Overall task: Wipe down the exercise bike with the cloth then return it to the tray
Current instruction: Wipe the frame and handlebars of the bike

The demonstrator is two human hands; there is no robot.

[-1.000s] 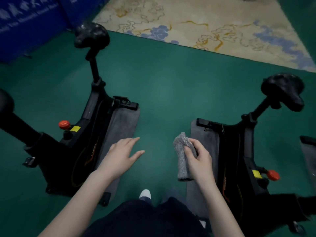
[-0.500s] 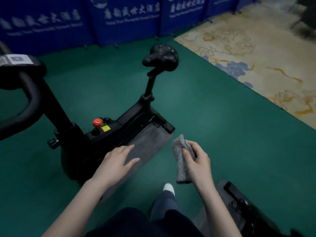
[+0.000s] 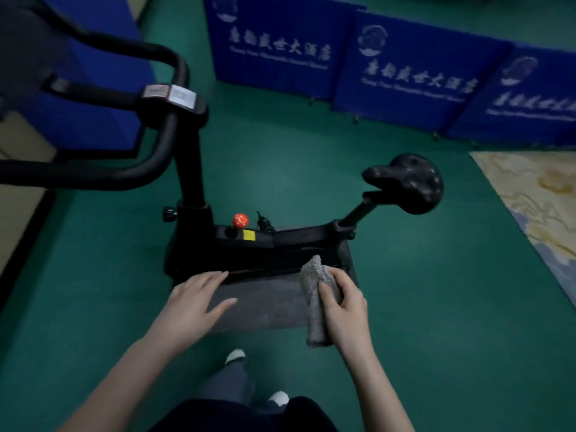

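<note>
Right hand point(image 3: 346, 304): fingers curled round the cloth point(image 3: 310, 277), thumb pressed across its front. Grip sits at mid-length, so both ends stick out.

Cloth long axis: roughly away-and-toward me. The far end points at the exercise bike point(image 3: 280, 244) frame and the near end hangs below the hand toward my feet. The cloth is in front of the bike's near side, over the right part of the grey mat point(image 3: 265, 304). I cannot tell whether its far tip touches the frame.

Cloth appearance: grey, nubbly weave, bunched into a loose roll, with a peaked fold at the far end.

Bike long axis: left to right across my view, with handlebars point(image 3: 124, 173) at the left and saddle point(image 3: 408, 182) at the right, its nose pointing left. Black frame with a red knob point(image 3: 240, 220) and a yellow label point(image 3: 248, 235) just beside it on top.

Left hand point(image 3: 193, 304): palm down, fingers straight and slightly spread, holding nothing, over the mat's near-left corner. Contact with the mat is not resolvable.

Surroundings: green floor point(image 3: 436, 307) and blue screens point(image 3: 405, 67) behind.
</note>
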